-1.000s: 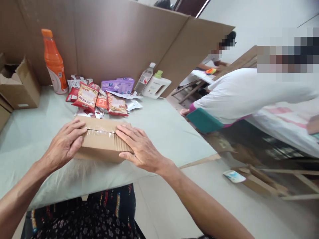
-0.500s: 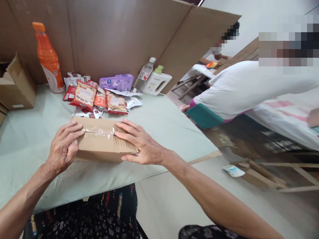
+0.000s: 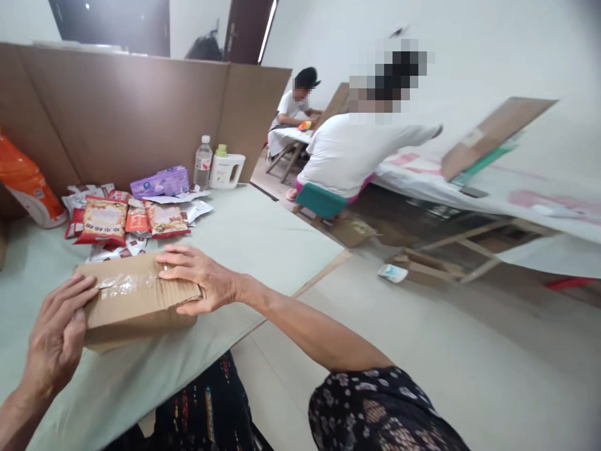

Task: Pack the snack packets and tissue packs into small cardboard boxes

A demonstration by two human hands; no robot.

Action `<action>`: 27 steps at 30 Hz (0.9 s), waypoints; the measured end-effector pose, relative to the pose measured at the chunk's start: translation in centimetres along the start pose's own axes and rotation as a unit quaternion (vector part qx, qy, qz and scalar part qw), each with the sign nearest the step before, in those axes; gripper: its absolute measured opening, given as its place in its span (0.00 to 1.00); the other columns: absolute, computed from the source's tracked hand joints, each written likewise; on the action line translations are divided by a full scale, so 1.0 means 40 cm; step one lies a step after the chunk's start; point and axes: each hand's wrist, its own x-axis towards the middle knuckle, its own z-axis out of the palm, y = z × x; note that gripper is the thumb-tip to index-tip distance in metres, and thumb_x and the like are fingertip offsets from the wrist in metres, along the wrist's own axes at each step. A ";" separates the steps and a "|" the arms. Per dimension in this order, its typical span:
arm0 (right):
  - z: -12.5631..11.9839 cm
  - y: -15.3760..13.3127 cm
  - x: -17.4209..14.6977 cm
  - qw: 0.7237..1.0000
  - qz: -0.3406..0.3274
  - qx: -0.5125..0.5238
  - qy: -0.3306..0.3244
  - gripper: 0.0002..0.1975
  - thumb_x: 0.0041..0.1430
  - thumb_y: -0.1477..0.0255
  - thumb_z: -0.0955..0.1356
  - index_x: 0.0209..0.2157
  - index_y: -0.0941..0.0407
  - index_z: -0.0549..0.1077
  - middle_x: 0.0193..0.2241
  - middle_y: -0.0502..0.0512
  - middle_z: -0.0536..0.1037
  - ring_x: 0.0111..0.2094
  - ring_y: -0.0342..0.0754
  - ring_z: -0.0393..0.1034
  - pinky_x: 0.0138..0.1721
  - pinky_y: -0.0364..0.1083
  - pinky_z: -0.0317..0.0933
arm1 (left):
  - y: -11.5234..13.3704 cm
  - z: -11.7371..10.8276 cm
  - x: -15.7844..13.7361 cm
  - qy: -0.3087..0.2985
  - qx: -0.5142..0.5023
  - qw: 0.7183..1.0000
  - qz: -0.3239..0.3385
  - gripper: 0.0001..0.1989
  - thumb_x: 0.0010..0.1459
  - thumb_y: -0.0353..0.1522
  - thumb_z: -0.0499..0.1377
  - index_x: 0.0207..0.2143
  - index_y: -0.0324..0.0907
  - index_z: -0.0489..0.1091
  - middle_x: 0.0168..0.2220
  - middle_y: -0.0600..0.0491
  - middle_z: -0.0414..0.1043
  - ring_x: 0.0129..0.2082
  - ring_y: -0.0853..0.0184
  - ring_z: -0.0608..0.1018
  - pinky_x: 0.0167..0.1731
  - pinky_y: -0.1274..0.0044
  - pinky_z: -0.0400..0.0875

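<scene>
A cardboard box [image 3: 126, 308] rests on the cloth-covered table near its front edge, clear tape [image 3: 123, 283] stuck across the seam on top. My left hand [image 3: 59, 329] grips its left end, fingers over the top. At the right end my right hand [image 3: 200, 280] clasps the corner, fingers on the top and thumb along the near side. Just behind the box lies a pile of snack packets, among them a red packet [image 3: 101, 220] and a second red packet [image 3: 165, 219]. A purple tissue pack [image 3: 160, 182] sits at the back of the pile.
An orange bottle [image 3: 30, 181] stands at the left, a clear bottle [image 3: 203, 164] and a white jug [image 3: 226, 170] at the back right. A cardboard partition [image 3: 141, 113] borders the table. To the right, a person in a white shirt [image 3: 342, 147] sits at another table; another person is farther back.
The view has swung to the right, so the table things appear farther left and more of the room shows. Both hands keep their hold on the box.
</scene>
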 end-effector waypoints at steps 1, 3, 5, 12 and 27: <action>-0.007 -0.001 -0.009 1.000 0.000 -0.009 0.007 0.31 0.57 0.58 0.74 0.59 0.57 0.70 0.67 0.67 0.69 0.72 0.61 0.53 0.70 0.63 0.53 | 0.002 0.007 0.006 -0.006 0.001 1.000 0.009 0.17 0.73 0.30 0.49 0.57 0.49 0.71 0.59 0.47 0.76 0.67 0.51 0.71 0.65 0.53 0.67; -0.031 -0.005 -0.045 0.999 0.005 -0.023 0.026 0.31 0.58 0.58 0.74 0.59 0.57 0.70 0.67 0.68 0.69 0.72 0.62 0.54 0.69 0.64 0.55 | 0.015 0.028 0.017 -0.012 0.005 1.000 0.026 0.20 0.73 0.31 0.49 0.63 0.51 0.67 0.64 0.47 0.71 0.70 0.49 0.67 0.67 0.52 0.63; -0.066 -0.008 -0.105 0.998 0.025 -0.038 0.048 0.32 0.59 0.57 0.74 0.60 0.57 0.70 0.66 0.68 0.69 0.71 0.62 0.55 0.69 0.64 0.56 | 0.035 0.057 0.028 -0.010 0.005 0.999 0.033 0.25 0.74 0.33 0.49 0.71 0.53 0.58 0.71 0.47 0.61 0.73 0.47 0.61 0.69 0.50 0.59; -0.243 0.072 -0.452 0.932 0.287 -0.174 0.135 0.29 0.58 0.57 0.74 0.59 0.53 0.73 0.63 0.66 0.73 0.65 0.65 0.66 0.65 0.68 0.59 | 0.036 0.234 0.059 -0.100 -0.005 0.995 0.014 0.26 0.75 0.41 0.48 0.72 0.50 0.55 0.74 0.44 0.56 0.73 0.51 0.61 0.68 0.55 0.64; -0.375 0.588 -0.489 0.770 0.529 -0.305 0.184 0.28 0.49 0.61 0.73 0.52 0.56 0.75 0.55 0.67 0.76 0.58 0.66 0.65 0.60 0.63 0.62 | 0.021 0.450 0.033 -0.154 0.152 0.968 0.126 0.25 0.72 0.42 0.49 0.63 0.43 0.71 0.66 0.39 0.70 0.66 0.47 0.71 0.62 0.54 0.67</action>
